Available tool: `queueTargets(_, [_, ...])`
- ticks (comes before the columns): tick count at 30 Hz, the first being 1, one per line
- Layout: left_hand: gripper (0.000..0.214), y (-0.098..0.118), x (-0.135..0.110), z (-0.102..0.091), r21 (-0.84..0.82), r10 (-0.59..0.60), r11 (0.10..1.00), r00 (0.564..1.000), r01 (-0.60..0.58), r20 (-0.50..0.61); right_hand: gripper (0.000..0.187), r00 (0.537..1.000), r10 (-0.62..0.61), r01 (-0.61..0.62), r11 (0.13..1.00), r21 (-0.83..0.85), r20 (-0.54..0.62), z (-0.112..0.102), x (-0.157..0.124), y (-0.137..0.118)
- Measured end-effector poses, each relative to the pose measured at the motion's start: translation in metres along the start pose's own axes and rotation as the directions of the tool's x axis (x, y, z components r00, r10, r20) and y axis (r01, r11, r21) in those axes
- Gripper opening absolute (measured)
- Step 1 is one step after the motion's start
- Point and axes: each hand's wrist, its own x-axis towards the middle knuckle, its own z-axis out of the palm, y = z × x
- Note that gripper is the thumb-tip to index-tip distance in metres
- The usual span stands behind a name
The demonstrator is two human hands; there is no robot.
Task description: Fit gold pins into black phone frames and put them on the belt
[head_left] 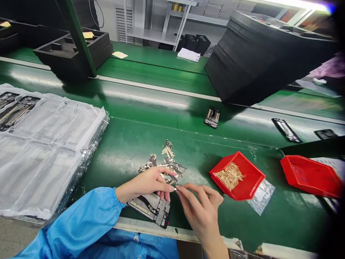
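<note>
My left hand [151, 185] reaches over a phone frame [151, 208] at the bench's front edge, its index finger stretched out and the thumb close to the curled fingers. My right hand [202, 208] pinches with thumb and index finger. The fingertips of both hands meet at a small pale piece [175, 189], too small to identify. Just beyond my left hand lies a loose pile of small black and gold strips [168, 149], partly hidden by the fingers. To the right, a red bin [252, 180] holds many thin gold-coloured strips [230, 176].
A wrapped tray stack [54, 151] fills the left. Another phone frame [212, 117] lies farther back, with an empty-looking frame [286, 130] to the right. A second red bin [309, 176], a plastic bag [261, 198] and tall black trays [250, 57] stand around the green bench.
</note>
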Motion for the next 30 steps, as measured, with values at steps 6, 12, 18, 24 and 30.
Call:
queueTargets(6, [0.077,0.017,-0.007,-0.005,0.097,0.222,0.975,0.930,-0.202,-0.292,0.015,0.914,0.304,-0.387,0.852,0.353,0.268,0.003,-0.007,-0.009])
queueTargets(12, [0.053,0.023,-0.007,-0.010,0.068,0.303,0.951,0.864,-0.301,-0.402,0.031,0.776,0.329,-0.580,0.708,0.403,0.538,0.023,-0.024,-0.021])
queueTargets(18, [0.045,0.019,-0.004,-0.009,0.088,0.267,0.963,0.886,-0.253,-0.379,0.023,0.774,0.297,-0.552,0.749,0.366,0.558,0.025,-0.023,-0.021])
queueTargets(24, [0.039,0.021,-0.008,-0.008,0.092,0.252,0.968,0.894,-0.235,-0.371,0.018,0.799,0.265,-0.499,0.794,0.348,0.540,0.025,-0.023,-0.021])
queueTargets(30, [0.035,0.018,-0.004,-0.009,0.106,0.255,0.967,0.902,-0.233,-0.349,0.016,0.880,0.145,-0.318,0.887,0.335,0.452,0.029,-0.030,-0.024])
